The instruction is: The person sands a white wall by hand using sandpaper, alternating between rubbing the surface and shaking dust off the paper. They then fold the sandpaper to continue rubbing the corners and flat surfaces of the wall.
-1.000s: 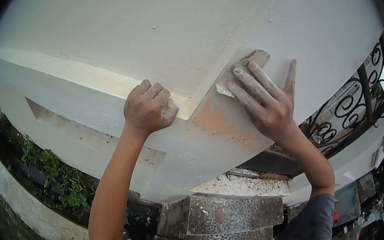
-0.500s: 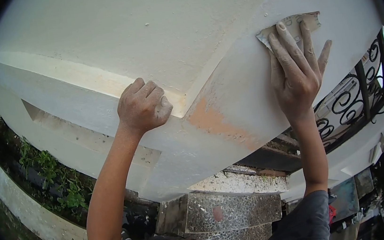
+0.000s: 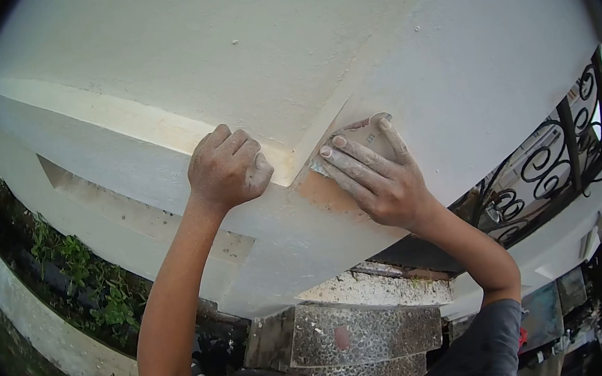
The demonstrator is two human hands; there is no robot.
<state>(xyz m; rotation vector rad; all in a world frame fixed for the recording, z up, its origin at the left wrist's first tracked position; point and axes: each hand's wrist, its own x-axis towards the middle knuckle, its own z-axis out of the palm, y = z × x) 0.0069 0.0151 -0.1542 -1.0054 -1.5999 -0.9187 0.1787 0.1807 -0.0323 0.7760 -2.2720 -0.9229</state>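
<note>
My right hand (image 3: 382,179) presses a piece of sandpaper (image 3: 368,136) flat against the white wall (image 3: 446,97), its dusty fingers lying over the sheet. Just below and left of it, an orange-brown patch (image 3: 328,194) shows on the wall, partly covered by the hand. My left hand (image 3: 227,168) is closed in a fist and rests at the wall's ledge (image 3: 153,129), near the inner corner. Whether anything is inside the fist is hidden.
A black wrought-iron railing (image 3: 535,161) curves along the right side. Green plants (image 3: 92,275) grow in a trough at the lower left. Below the wall is a pebbled step (image 3: 365,329).
My right hand has moved down and left with the sandpaper, from the upper right of the wall to beside the orange-brown patch. My left hand has hardly moved.
</note>
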